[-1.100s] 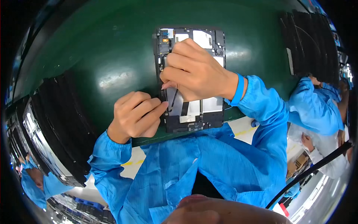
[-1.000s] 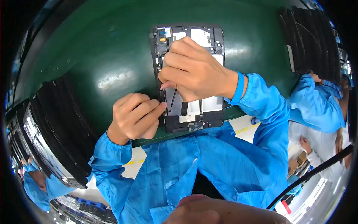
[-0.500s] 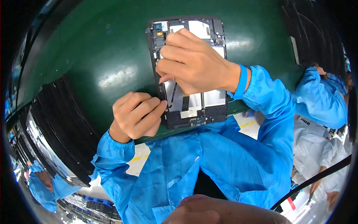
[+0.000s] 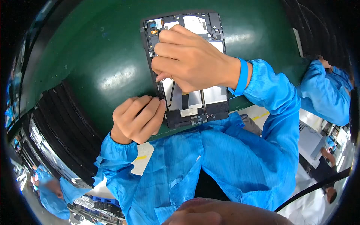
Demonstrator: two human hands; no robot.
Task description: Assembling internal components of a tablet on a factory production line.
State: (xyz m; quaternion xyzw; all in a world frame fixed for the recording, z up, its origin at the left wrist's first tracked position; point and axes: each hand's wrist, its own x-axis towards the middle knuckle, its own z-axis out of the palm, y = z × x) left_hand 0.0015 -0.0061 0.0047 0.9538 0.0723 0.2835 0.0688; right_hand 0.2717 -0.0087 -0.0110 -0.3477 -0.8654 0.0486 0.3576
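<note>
An opened tablet (image 4: 195, 107), back cover off, lies flat on the green mat (image 4: 101, 63) with its dark frame, silver battery cells and small circuit boards showing. My right hand (image 4: 191, 60) rests on top of it, fingers curled and pressing on the upper left part near the circuit board; whether it pinches a small part is hidden. My left hand (image 4: 137, 118), a loose fist, touches the tablet's lower left edge. Both sleeves are blue.
A black ribbed conveyor or tray rack (image 4: 56, 131) curves along the left and lower left. Another dark ribbed strip (image 4: 318, 26) runs at the upper right. A person in a blue coat (image 4: 330, 92) works at the right.
The view has shifted, so the tablet and hands sit a little higher and left. My right hand has slid up toward the tablet's top left. My left hand stays at the lower left edge.
</note>
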